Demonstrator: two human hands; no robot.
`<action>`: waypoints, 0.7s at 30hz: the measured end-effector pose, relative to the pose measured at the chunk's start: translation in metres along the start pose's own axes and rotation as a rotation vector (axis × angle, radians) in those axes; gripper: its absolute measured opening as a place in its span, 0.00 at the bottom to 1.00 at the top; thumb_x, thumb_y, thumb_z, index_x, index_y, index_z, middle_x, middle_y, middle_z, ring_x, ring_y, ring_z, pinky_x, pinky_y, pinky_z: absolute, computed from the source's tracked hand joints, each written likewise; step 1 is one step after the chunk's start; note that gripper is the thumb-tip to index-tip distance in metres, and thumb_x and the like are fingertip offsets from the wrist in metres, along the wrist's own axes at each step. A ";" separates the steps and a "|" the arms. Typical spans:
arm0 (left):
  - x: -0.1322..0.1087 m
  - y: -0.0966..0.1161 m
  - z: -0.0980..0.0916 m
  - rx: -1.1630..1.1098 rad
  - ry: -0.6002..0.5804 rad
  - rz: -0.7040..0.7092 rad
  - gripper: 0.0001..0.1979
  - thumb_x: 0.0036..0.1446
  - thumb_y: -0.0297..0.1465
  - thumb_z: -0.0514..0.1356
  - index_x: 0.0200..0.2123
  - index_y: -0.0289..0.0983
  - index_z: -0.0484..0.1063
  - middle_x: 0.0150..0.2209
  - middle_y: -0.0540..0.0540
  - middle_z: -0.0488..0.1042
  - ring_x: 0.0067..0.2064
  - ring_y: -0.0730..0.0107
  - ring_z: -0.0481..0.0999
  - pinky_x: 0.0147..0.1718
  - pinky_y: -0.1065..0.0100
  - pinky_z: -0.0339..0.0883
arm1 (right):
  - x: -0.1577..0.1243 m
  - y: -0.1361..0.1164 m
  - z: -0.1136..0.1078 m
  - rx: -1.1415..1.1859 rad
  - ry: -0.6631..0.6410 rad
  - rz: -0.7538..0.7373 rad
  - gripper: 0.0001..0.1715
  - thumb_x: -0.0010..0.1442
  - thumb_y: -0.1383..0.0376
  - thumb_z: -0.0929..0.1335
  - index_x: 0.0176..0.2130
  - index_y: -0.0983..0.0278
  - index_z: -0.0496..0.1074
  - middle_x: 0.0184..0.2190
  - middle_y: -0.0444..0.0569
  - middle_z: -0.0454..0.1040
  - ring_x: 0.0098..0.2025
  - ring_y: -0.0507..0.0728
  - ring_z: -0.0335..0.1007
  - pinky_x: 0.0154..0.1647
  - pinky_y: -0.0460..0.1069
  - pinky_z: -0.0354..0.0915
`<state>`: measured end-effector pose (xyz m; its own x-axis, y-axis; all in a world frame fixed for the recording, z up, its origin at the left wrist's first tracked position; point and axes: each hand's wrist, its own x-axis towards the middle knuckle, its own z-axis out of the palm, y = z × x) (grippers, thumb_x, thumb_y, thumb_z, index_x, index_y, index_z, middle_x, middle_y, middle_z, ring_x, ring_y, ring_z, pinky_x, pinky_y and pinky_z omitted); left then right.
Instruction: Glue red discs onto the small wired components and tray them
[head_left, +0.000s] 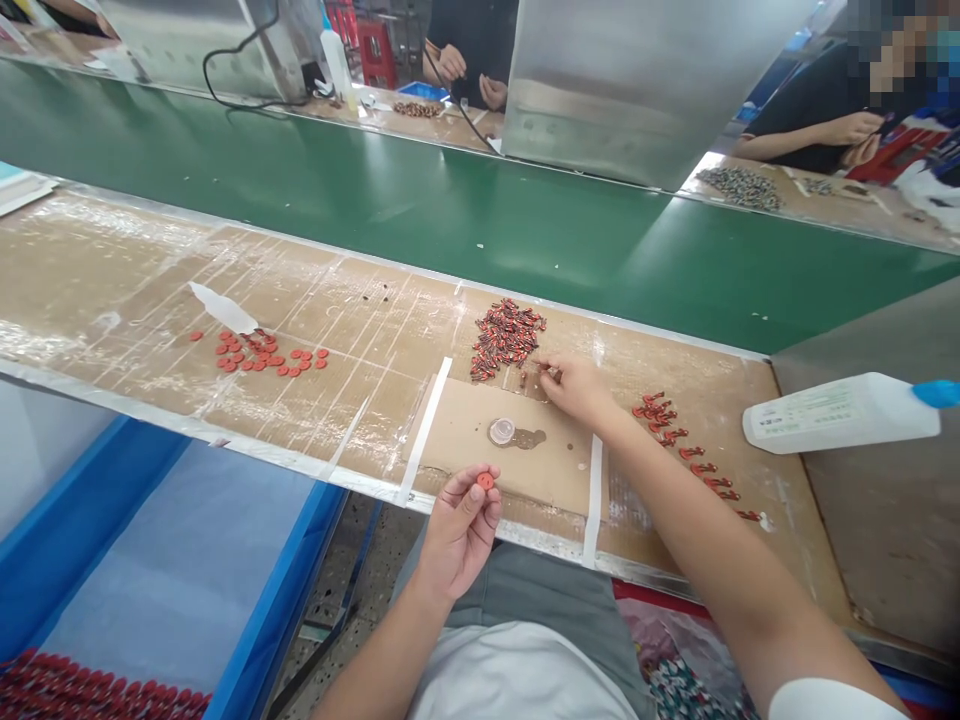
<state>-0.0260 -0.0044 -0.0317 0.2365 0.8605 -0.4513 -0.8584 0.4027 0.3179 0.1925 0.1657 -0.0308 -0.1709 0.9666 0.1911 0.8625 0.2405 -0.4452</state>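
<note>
My left hand (459, 535) pinches a small round red disc (486, 482), with marks like holes on its face, above the table's front edge. Over the cardboard's far side, my right hand (570, 388) has its thumb and fingers drawn together beside a pile of small red-and-black pieces (506, 335). Whether a piece sits between those fingertips is too small to tell. Between the hands, a small round clear dish (502, 431) rests on the cardboard (465, 420) next to a wet brown stain. Several red assembled pieces (697, 453) form a row right of my right forearm.
More red discs (270, 355) lie at the left by a white strip (223, 307). A white bottle with a blue cap (844, 413) lies at right. Beyond the green belt (420, 200), other people's hands work. A blue-edged bin (172, 560) stands below left.
</note>
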 end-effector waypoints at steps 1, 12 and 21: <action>0.000 0.000 0.000 -0.002 0.000 -0.002 0.13 0.46 0.26 0.72 0.38 0.36 0.79 0.40 0.46 0.80 0.34 0.80 0.79 0.36 0.80 0.75 | 0.000 -0.002 0.000 0.025 0.006 0.057 0.15 0.59 0.65 0.66 0.44 0.62 0.79 0.35 0.48 0.80 0.34 0.55 0.74 0.38 0.49 0.67; 0.002 -0.004 -0.006 0.033 0.123 0.013 0.15 0.44 0.23 0.72 0.39 0.35 0.79 0.40 0.44 0.81 0.33 0.77 0.79 0.34 0.79 0.76 | 0.025 -0.039 0.004 0.029 -0.229 0.186 0.05 0.53 0.65 0.73 0.33 0.64 0.79 0.28 0.47 0.79 0.29 0.53 0.73 0.32 0.45 0.64; 0.015 -0.003 -0.026 0.081 0.189 0.000 0.18 0.43 0.14 0.64 0.37 0.38 0.79 0.39 0.48 0.82 0.31 0.79 0.79 0.32 0.83 0.74 | 0.023 -0.035 -0.007 0.013 -0.218 0.182 0.06 0.45 0.73 0.72 0.28 0.66 0.78 0.27 0.50 0.79 0.31 0.56 0.74 0.33 0.46 0.65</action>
<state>-0.0317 -0.0002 -0.0609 0.1398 0.7896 -0.5975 -0.8172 0.4328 0.3807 0.1622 0.1790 -0.0045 -0.1134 0.9899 -0.0851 0.8823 0.0609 -0.4666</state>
